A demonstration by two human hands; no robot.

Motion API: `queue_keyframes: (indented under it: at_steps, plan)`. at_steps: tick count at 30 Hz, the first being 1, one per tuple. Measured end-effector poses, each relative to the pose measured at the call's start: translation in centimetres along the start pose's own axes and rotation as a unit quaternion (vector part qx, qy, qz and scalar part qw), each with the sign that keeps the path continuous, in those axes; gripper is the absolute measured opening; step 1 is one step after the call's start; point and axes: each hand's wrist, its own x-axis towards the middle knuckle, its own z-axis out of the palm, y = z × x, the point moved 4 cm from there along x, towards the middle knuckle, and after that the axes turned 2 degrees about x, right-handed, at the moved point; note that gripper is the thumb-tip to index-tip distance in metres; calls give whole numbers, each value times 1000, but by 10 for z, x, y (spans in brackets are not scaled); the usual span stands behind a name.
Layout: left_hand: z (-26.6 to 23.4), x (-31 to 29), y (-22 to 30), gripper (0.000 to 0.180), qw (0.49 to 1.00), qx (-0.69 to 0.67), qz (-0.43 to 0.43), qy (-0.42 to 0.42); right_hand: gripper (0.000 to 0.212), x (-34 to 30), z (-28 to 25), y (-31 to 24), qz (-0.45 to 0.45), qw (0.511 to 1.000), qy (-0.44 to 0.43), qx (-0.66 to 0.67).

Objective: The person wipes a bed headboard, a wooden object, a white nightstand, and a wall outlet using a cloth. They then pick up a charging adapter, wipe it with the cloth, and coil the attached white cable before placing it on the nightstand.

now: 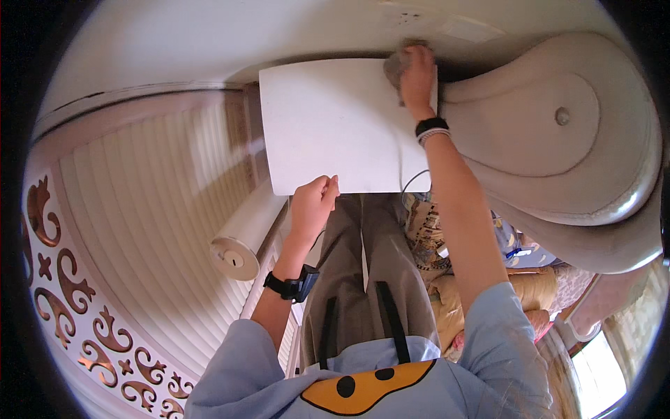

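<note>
A white rectangular tabletop (335,126), likely that of a small cabinet, stands before me against the wall. At its far right corner my right hand (417,78) is closed on a grey-brown cloth (396,68), which is bunched under the fingers and pressed on the top. My left hand (314,206) is at the near edge of the tabletop, its fingers curled in. The inside of that hand is hidden, so whether it holds anything cannot be seen. A thin dark cable (412,179) curves over the near right edge of the top.
A padded beige headboard or sofa end (530,126) with a round button adjoins on the right. To the left are a white cylinder (236,258), pleated cream panels (139,195) and a cut-out scroll border (112,335). Patterned fabrics (427,227) lie below right. A wall socket (405,19) is behind.
</note>
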Motion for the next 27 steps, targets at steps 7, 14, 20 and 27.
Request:
queue_keyframes:
  at_steps: [7, 14, 20, 27]
  plan:
    - [10, 1, -26, 35, 997, 57, -37, -29, 45, -65, -40, 26, 195, 958, 93, 187]
    - [20, 0, -60, 35, 997, 49, -53, -29, 67, -111, -6, 43, 71, 985, -117, -103]
    - [30, 3, -101, 35, 995, 28, -94, -12, 82, -151, 58, 35, 59, 963, -156, -211]
    - [46, 7, -144, 36, 988, -44, -145, 26, 79, -207, 125, -63, -61, 943, -300, -131]
